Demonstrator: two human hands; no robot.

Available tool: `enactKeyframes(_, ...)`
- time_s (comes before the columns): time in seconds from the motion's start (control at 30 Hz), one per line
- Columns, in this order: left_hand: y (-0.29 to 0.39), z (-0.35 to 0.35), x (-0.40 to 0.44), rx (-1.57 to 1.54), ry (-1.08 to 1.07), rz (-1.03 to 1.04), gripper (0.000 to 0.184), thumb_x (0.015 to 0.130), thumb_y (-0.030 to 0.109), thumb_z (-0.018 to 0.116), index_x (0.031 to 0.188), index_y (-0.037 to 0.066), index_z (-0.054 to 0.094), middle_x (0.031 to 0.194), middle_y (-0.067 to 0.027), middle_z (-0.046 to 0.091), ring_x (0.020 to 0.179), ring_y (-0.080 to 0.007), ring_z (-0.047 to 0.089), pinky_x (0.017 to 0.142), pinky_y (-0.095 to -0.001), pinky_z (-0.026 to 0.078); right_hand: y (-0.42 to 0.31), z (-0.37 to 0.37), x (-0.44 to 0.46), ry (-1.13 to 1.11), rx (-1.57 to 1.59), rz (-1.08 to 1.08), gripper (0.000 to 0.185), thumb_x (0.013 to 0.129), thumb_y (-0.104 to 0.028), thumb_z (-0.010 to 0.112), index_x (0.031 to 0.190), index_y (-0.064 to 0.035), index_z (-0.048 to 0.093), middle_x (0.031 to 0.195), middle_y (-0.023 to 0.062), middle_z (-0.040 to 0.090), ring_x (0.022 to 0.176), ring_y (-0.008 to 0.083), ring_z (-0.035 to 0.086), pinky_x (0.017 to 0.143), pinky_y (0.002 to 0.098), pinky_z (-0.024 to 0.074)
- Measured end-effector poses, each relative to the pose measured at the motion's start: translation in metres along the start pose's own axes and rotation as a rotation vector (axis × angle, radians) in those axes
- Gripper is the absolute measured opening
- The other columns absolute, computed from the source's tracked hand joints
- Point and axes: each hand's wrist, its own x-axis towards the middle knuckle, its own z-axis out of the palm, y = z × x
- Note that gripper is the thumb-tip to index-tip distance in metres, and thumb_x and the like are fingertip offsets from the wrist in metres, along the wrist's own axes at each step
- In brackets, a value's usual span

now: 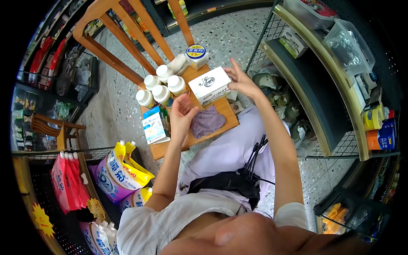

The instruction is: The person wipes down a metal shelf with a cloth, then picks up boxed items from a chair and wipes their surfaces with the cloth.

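Observation:
On the seat of a wooden chair (159, 148) stand several white-capped bottles (161, 92), with my left hand (182, 112) just in front of them, its fingers curved apart and nothing in them. A purple cloth (207, 122) lies crumpled to the right of that hand. My right hand (242, 80) has its fingers spread at the right end of a white box (209, 86) with black print; the fingers seem to touch it. Left of my left hand are blue-and-white boxes (153, 127). Behind the white box sits a box with a round blue-and-yellow label (196, 55).
The chair's slatted back (123, 34) rises behind the items. Shelving (314, 80) with plastic containers (349, 46) curves along the right. Detergent bags (120, 172) and red pouches (69, 182) stand at the lower left. A small wooden chair (59, 129) is farther left.

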Motion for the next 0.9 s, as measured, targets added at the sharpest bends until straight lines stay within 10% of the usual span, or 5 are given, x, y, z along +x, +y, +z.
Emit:
enactKeyframes(0.17,0.001,-0.005,0.001,0.122,-0.029,0.063,0.075,0.078,-0.007,0.072,0.143,0.005,0.036,0.142,-0.0129,0.044,0.132,-0.0241,0.042,0.111,-0.0370,0.035,-0.007,0.023,-0.007,0.350,-0.709,-0.067,0.076,0.078,0.001,0.061,0.145,0.0023,0.027,0.135,0.0275,0.047,0.130,0.0365,0.045,0.107,0.0366,0.0372)
enactKeyframes(0.3,0.006,-0.009,0.005,0.131,-0.026,-0.004,0.080,0.075,-0.008,0.072,0.145,0.006,0.034,0.144,-0.0123,0.042,0.135,-0.0239,0.040,0.113,-0.0366,0.033,-0.047,0.057,-0.059,0.465,-0.715,-0.186,0.021,0.083,-0.007,0.061,0.101,0.0004,0.055,0.103,0.0203,0.060,0.098,0.0372,0.059,0.084,0.0439,0.0469)
enactKeyframes(0.43,0.008,-0.012,0.006,0.084,-0.078,0.010,0.067,0.079,-0.013,0.058,0.141,0.002,0.037,0.143,-0.0170,0.043,0.136,-0.0255,0.040,0.112,-0.0366,0.034,-0.043,0.091,-0.081,-0.179,-0.651,-0.248,0.034,0.082,-0.020,0.070,0.110,-0.0025,0.061,0.111,0.0158,0.058,0.105,0.0341,0.056,0.091,0.0402,0.0452)
enactKeyframes(0.9,0.000,-0.012,0.008,0.022,-0.043,-0.018,0.067,0.081,-0.003,0.067,0.141,0.002,0.039,0.141,-0.0152,0.045,0.135,-0.0246,0.041,0.113,-0.0373,0.032,0.027,0.155,-0.070,-0.079,-1.042,-0.266,0.033,0.073,-0.018,0.071,0.106,-0.0145,0.067,0.116,0.0094,0.057,0.107,0.0319,0.052,0.085,0.0480,0.0450)
